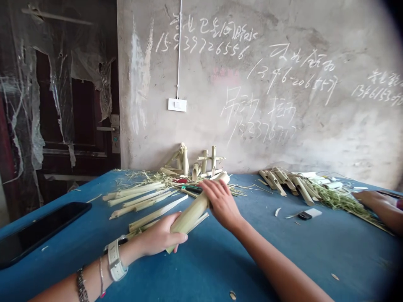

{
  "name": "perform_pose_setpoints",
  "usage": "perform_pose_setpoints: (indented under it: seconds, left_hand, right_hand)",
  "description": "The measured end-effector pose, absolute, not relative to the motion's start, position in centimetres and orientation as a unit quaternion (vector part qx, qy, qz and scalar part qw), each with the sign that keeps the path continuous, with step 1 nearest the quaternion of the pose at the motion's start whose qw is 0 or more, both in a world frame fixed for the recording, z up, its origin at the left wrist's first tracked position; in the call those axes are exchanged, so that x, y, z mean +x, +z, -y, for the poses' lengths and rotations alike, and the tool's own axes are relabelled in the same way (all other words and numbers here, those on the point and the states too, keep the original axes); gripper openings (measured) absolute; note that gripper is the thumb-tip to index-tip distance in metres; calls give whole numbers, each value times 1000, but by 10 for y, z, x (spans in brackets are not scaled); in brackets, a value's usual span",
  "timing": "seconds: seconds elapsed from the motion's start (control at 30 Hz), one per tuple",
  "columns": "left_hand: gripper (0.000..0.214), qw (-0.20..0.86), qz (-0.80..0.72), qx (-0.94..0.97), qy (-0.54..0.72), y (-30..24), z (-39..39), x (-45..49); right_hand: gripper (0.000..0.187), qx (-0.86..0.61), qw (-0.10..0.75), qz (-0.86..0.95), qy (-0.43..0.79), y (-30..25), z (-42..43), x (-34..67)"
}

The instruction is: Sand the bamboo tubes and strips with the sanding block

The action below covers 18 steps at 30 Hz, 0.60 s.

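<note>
A thick pale-green plant stalk (pixel 192 212) slants up and away from me above the blue table. My left hand (pixel 162 235) is closed around its near end, thumb on top. Toward the far end, my right hand (pixel 220 201) lies over the stalk with its fingers wrapped across it; the fingertips' far side is hidden. Beneath and to the left of it, several split stalk pieces (pixel 147 201) rest side by side on the table. Thin shredded strips (pixel 145 178) are scattered behind them.
Upright stalk constructions (pixel 182 161) stand by the wall. A black phone (pixel 40 230) lies at left. More cut stalks (pixel 277 180) and green shavings (pixel 336 197) are at right, near another person's hand (pixel 374 199). A small white-and-black object (pixel 310 214) lies between.
</note>
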<state>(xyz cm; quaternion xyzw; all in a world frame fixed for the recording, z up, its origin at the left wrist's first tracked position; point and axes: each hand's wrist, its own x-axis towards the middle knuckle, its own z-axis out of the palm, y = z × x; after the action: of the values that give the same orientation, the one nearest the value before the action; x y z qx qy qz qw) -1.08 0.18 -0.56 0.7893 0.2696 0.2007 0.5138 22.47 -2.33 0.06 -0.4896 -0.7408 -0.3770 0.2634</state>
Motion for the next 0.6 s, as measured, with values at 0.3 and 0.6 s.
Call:
perform_pose_setpoints:
  seconds: [0.3,0.6]
  left_hand:
    - [36,515,-266,791,198,-7,-5,-7]
    - [53,507,-317,769,226,-3,-4,-9]
  right_hand:
    - [37,-412,188,805,-382,-3,23,216]
    - [45,-507,226,758,-343,-3,15,239]
